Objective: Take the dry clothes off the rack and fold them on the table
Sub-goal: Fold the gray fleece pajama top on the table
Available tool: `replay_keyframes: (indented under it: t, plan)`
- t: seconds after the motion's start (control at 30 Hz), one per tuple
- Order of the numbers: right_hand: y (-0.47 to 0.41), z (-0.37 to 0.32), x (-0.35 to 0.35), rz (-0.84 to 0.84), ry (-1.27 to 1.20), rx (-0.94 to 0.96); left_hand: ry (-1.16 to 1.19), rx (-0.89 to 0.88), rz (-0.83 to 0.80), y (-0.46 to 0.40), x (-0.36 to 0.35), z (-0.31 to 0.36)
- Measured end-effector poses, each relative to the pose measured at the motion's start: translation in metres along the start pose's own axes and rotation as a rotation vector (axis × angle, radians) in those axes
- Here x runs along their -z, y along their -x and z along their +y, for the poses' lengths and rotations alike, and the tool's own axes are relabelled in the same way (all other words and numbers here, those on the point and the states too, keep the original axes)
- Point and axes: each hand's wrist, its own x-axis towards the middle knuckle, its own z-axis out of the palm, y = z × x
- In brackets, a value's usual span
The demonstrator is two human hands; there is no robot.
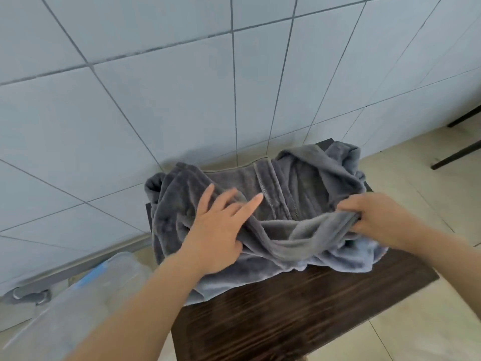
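1. Table [299,313]: dark wood grain top, near edge bare, the far half covered by cloth.
2. Plastic container [86,290], clear and blurred, low on the left beside the table; blue patch on it, contents not readable.
3. Left hand [218,230]: fingers spread and straight, palm flat on the grey garment [299,194], thumb side at a raised fold.
4. Right hand [374,220]: fingers curled, pinching a bunched edge of the garment at its right side, lifting that edge a little off the pile.
5. Grey garment: fleecy, crumpled, lying on the far half of the table, a stitched seam running down its middle; left and far right parts hang over the table edges.
6. Metal bar [78,264] low along the wall on the left.
7. Tiled wall [130,87] behind, pale blue-grey squares with dark grout.
8. Beige floor tiles [429,178] on the right; dark furniture legs [455,155] at the far right edge.
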Motion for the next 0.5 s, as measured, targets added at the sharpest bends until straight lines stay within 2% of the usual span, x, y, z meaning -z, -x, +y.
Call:
replay_keyframes:
  t: [0.03, 0.07, 0.1, 0.17, 0.2, 0.23, 0.27, 0.33, 0.4, 0.5]
  plan:
    - [-0.001, -0.005, 0.020, -0.054, -0.126, -0.085, 0.076, -0.013, -0.101, -0.007, 0.010, -0.006]
    - [-0.005, -0.008, 0.039, 0.000, -0.277, -0.142, 0.185, 0.021, -0.145, -0.015, 0.020, -0.012]
    - [-0.012, -0.009, 0.055, 0.130, -0.406, -0.184, 0.320, 0.125, -0.091, -0.020, 0.031, -0.018]
    - [-0.036, -0.008, 0.077, 0.522, -0.411, -0.249, 0.539, 0.409, 0.266, -0.031, 0.046, -0.032]
    - [-0.051, -0.007, 0.081, 0.685, -0.336, -0.262, 0.547, 0.549, 0.448, -0.037, 0.051, -0.040]
    - [-0.065, -0.009, 0.080, 0.786, -0.267, -0.273, 0.511, 0.652, 0.544, -0.042, 0.053, -0.045]
    - [-0.075, -0.008, 0.073, 0.825, -0.232, -0.283, 0.486, 0.723, 0.591, -0.044, 0.052, -0.048]
    - [-0.081, 0.000, 0.047, 0.779, -0.257, -0.376, 0.482, 0.852, 0.603, -0.042, 0.041, -0.048]
    - [-0.065, 0.018, 0.010, 0.688, -0.361, -0.534, 0.525, 1.015, 0.618, -0.023, 0.016, -0.045]
    - [-0.024, 0.046, -0.041, 0.656, -0.479, -0.688, 0.653, 1.250, 0.653, 0.022, -0.020, -0.035]
